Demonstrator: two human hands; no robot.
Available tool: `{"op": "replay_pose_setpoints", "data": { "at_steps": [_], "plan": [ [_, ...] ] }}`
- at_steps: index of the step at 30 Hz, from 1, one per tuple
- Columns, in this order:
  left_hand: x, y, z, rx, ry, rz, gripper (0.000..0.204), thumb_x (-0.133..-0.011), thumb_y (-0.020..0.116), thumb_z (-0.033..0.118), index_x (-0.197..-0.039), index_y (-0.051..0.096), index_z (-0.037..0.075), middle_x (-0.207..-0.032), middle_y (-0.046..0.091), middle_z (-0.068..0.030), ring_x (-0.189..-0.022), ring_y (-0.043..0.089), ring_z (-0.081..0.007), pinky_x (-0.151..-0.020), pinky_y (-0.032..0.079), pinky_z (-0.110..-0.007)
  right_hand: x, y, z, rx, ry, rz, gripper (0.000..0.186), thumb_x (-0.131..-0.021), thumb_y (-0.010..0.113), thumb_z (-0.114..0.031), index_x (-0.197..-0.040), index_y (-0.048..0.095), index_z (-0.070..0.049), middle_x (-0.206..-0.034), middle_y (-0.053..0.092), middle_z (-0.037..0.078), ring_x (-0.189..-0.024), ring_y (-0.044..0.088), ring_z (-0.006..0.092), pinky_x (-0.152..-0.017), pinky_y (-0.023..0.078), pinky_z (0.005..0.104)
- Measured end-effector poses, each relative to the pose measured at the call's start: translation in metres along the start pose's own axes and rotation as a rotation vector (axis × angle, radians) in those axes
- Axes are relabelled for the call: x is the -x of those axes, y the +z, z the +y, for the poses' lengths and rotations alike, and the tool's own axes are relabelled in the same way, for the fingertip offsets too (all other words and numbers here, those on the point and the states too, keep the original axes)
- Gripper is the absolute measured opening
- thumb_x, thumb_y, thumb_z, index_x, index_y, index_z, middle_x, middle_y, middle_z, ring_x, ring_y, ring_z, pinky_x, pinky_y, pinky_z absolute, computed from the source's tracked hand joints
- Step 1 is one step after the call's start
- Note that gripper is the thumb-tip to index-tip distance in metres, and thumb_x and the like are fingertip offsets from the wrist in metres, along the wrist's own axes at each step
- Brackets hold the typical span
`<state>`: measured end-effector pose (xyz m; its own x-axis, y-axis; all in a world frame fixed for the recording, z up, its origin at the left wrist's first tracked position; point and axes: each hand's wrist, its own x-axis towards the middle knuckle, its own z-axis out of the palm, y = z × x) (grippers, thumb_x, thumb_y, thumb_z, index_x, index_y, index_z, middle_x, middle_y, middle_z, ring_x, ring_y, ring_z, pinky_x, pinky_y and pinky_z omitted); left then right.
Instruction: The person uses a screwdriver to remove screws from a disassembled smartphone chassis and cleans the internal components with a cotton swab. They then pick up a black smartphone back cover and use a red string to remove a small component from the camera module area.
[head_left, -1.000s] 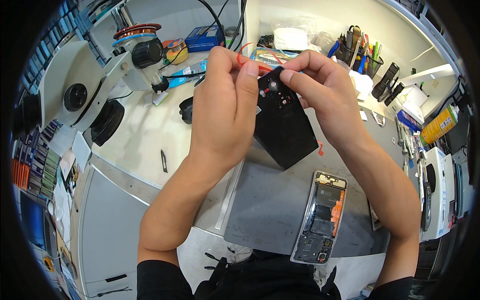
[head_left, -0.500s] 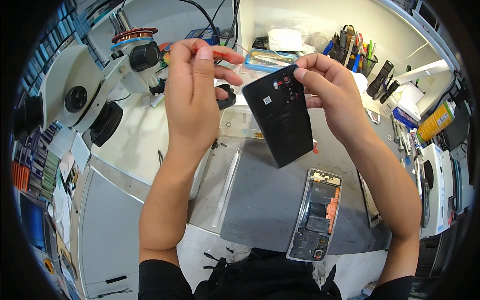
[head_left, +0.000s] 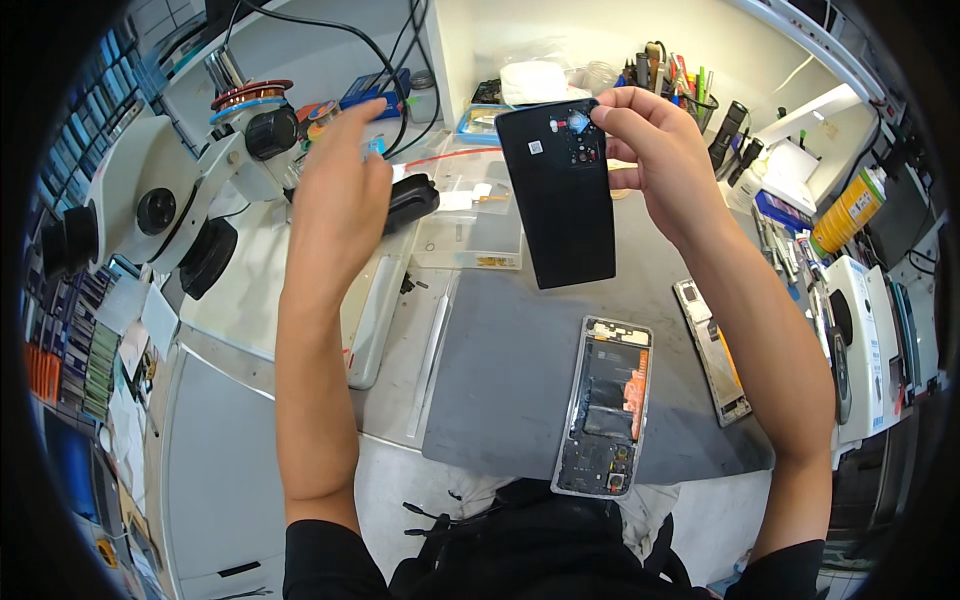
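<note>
My right hand [head_left: 655, 150] pinches the upper right corner of a black phone back cover [head_left: 560, 220], which hangs tilted above the mat. The cover has camera holes and a small white label near its top. Motion smears my left hand [head_left: 340, 185], raised near the microscope; its index finger is stretched out and nothing clear shows in it. To its right, a thin red strip [head_left: 450, 156] shows by the clear plastic box [head_left: 465, 255]. Below the cover, an opened phone [head_left: 603, 410] lies on the mat with its inner parts and an orange piece exposed.
A microscope [head_left: 160, 190] stands at left, and a black rounded object [head_left: 410, 200] sits beside my left hand. Another phone frame [head_left: 712, 350] lies by my right forearm. Pens and tools fill a holder [head_left: 690, 95] at the back; a yellow can [head_left: 848, 212] stands right.
My left hand has moved left, away from the cover, and the red strip now shows apart from it. The cover, still in my right hand, has turned more upright and risen slightly.
</note>
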<state>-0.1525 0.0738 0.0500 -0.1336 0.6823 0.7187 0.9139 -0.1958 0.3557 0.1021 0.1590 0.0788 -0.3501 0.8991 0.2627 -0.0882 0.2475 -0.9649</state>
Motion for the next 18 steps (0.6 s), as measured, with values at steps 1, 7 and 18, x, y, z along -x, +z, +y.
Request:
{"op": "replay_pose_setpoints", "data": {
  "at_steps": [1, 7, 18],
  "plan": [
    [-0.005, -0.006, 0.011, 0.15, -0.08, -0.002, 0.034, -0.096, 0.048, 0.008, -0.129, 0.055, -0.002, -0.128, 0.062, -0.0138, -0.122, 0.056, -0.0242, -0.107, 0.038, -0.033, 0.001, -0.001, -0.001, -0.02, -0.011, 0.012, 0.007, -0.09, 0.062, -0.013, -0.093, 0.064, -0.006, -0.083, 0.061, -0.002, -0.07, 0.055, 0.0035, -0.056, 0.054, 0.0236],
    [-0.005, 0.015, 0.047, 0.69, -0.181, -0.342, 0.043, -0.105, 0.043, 0.036, -0.129, 0.057, 0.003, -0.128, 0.062, -0.0093, -0.12, 0.056, -0.0171, -0.104, 0.038, -0.032, -0.001, -0.014, -0.007, -0.102, -0.031, 0.026, 0.005, -0.092, 0.062, -0.013, -0.093, 0.063, -0.007, -0.086, 0.063, 0.0, -0.072, 0.06, 0.0065, -0.056, 0.055, 0.025],
    [0.005, 0.046, 0.079, 1.815, -0.299, -0.928, 0.101, -0.091, 0.012, 0.08, -0.151, 0.031, 0.0, -0.137, 0.052, -0.0289, -0.129, 0.053, -0.0393, -0.107, 0.045, -0.048, 0.014, -0.009, -0.032, -0.262, -0.074, -0.051, 0.015, -0.093, 0.063, -0.016, -0.102, 0.062, -0.005, -0.094, 0.066, 0.003, -0.081, 0.063, 0.0127, -0.065, 0.055, 0.0294]
  ]
}}
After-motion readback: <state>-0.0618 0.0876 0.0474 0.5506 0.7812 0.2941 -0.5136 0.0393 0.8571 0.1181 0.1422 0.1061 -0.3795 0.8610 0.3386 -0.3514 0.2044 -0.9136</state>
